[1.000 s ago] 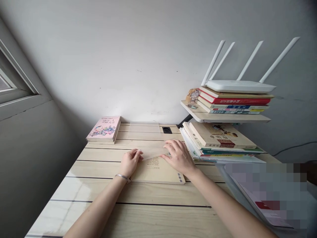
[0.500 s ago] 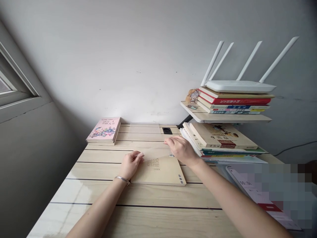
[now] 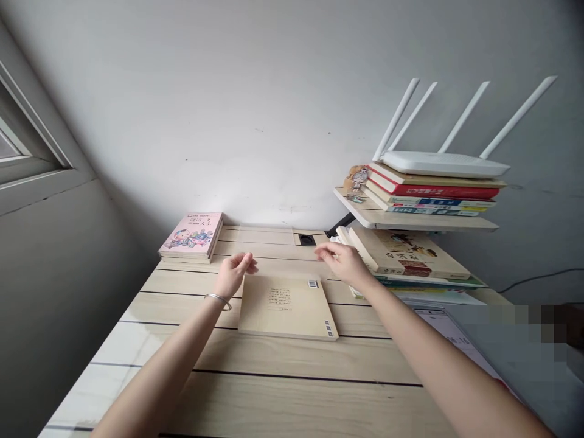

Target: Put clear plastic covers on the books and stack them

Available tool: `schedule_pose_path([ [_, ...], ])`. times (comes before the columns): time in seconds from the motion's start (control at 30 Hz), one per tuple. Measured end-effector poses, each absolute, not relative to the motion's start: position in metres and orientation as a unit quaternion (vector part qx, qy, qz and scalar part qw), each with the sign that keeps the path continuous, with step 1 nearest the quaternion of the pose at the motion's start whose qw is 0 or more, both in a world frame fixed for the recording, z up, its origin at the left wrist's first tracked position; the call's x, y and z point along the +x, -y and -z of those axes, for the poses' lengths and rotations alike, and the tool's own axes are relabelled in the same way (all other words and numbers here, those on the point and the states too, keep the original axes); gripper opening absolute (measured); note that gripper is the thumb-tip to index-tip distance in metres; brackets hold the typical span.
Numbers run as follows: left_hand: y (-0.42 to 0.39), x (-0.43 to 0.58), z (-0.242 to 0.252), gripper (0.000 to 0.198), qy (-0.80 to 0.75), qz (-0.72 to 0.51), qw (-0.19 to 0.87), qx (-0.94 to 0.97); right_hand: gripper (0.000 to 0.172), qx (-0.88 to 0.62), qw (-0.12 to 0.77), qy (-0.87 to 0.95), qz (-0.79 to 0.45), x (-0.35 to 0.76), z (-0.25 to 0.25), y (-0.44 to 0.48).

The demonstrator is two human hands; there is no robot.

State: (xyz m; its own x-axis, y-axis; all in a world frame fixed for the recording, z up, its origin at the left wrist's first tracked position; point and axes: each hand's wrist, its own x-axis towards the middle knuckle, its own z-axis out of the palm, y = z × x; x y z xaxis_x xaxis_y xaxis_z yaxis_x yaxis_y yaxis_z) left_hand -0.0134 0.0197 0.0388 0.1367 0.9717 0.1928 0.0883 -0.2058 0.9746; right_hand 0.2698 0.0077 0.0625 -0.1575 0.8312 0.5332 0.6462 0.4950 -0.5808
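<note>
A thin beige book [image 3: 287, 307] lies flat on the light wooden desk [image 3: 255, 383], back cover up. My left hand [image 3: 233, 274] hovers just past its far left corner, fingers loosely curled, holding nothing; a silver bracelet sits on that wrist. My right hand [image 3: 343, 261] floats above the book's far right corner, fingers apart and empty, close to the lower stack of books [image 3: 406, 258]. Neither hand touches the beige book.
A pink children's book stack [image 3: 194, 236] lies at the desk's back left. On the right, a shelf [image 3: 410, 219] carries more books and a white router [image 3: 442, 163] with several antennas. A cable hole [image 3: 307, 239] sits by the wall. A blurred object lies at front right.
Both hands have lifted off the beige book and moved away from me, toward the wall. The book stays flat on the desk, now fully uncovered.
</note>
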Motion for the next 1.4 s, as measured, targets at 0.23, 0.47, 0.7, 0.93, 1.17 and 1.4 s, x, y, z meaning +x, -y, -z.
schedule_pose_path([
  [0.23, -0.061, -0.006, -0.05, 0.032, -0.379, -0.495, 0.53, 0.574, 0.046, -0.57, 0.53, 0.587, -0.223, 0.266, -0.076, -0.061],
  [0.47, -0.104, 0.011, -0.035, 0.028, -0.479, -0.471, 0.562, 0.481, 0.027, -0.51, 0.503, 0.686, 0.129, 0.225, -0.085, -0.015],
  [0.7, -0.1, 0.005, -0.028, 0.032, -0.51, -0.406, 0.596, 0.469, 0.049, -0.315, 0.119, 0.933, 0.129, 0.194, -0.028, 0.087],
  [0.93, -0.071, -0.016, -0.019, 0.034, -0.51, -0.375, 0.579, 0.514, 0.041, -0.285, 0.029, 0.926, 0.245, 0.2, -0.007, 0.082],
  [1.17, -0.063, -0.016, -0.018, 0.041, -0.518, -0.382, 0.548, 0.535, 0.04, -0.241, 0.05, 0.923, 0.294, 0.197, -0.013, 0.092],
  [1.4, -0.024, -0.014, -0.006, 0.034, -0.504, -0.394, 0.565, 0.52, 0.036, -0.192, 0.107, 0.936, 0.275, 0.214, -0.027, 0.128],
])
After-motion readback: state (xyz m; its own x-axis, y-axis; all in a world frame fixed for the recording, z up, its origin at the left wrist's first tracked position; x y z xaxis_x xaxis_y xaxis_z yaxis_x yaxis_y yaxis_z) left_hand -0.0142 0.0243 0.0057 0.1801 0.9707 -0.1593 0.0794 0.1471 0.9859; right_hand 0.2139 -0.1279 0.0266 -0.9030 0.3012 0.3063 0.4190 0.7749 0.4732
